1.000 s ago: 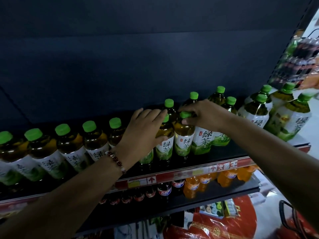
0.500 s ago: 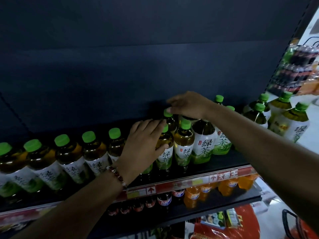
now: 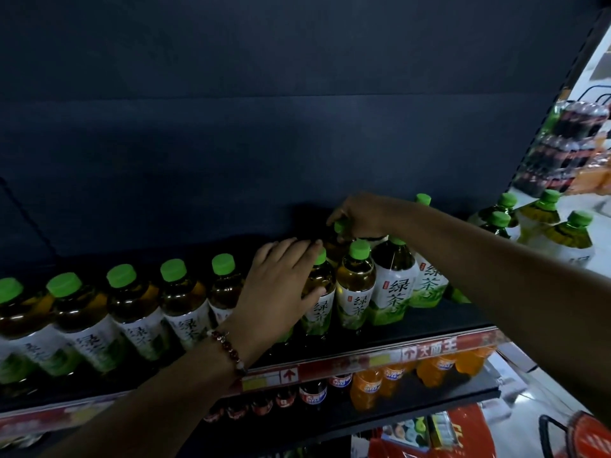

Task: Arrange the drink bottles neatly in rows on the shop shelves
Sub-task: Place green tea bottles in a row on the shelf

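Right hand (image 3: pixel 360 215) reached back since a second ago, off the front-row cap onto a rear bottle (image 3: pixel 334 241).
Its fingers pinch that green cap, likely seating it in the back row. Left hand (image 3: pixel 282 285), fingers flat and together, steadies a front bottle (image 3: pixel 319 297). Neighbouring caps crowd the shelf (image 3: pixel 413 328); orange drinks (image 3: pixel 370 388) below.

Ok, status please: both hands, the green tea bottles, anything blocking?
Left hand flat against front-row bottle. Right hand grips cap of back-row bottle. Front bottles crowd it; nothing else blocking.
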